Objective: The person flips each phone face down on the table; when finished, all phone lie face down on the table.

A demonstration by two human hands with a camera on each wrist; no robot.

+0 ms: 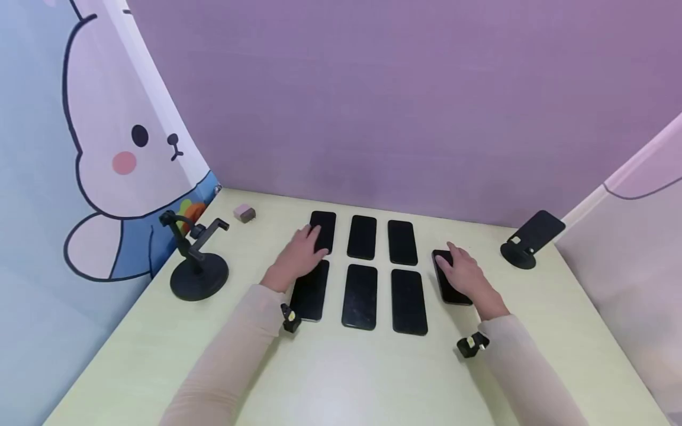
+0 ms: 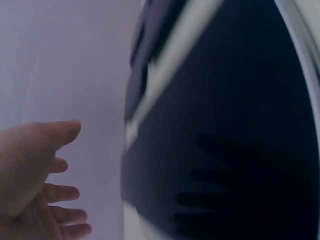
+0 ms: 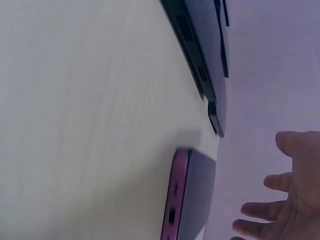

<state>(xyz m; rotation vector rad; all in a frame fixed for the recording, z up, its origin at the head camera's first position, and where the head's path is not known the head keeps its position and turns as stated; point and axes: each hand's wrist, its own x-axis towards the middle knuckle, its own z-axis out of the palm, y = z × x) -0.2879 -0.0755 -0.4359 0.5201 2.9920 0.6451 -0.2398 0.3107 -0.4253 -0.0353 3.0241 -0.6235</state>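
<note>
Several dark-screened phones lie flat in two rows on the table. My left hand (image 1: 298, 254) hovers over the left column, its fingers overlapping the back-left phone (image 1: 325, 221) and its wrist beside the front-left phone (image 1: 311, 294). In the left wrist view that hand (image 2: 30, 180) has loosely extended fingers, reflected in the glossy screen of a close phone (image 2: 235, 90). My right hand (image 1: 465, 273) is over the rightmost phone (image 1: 449, 291), partly covering it. The right wrist view shows spread fingers on the right hand (image 3: 295, 195), apart from a phone with a pinkish edge (image 3: 197, 195).
A black round-based stand (image 1: 198, 278) with a folding arm is at the left. Another black stand (image 1: 538, 232) with a tilted plate is at the far right. A small pinkish-grey block (image 1: 244, 213) sits back left. Purple cloth (image 1: 405, 106) hangs behind the table.
</note>
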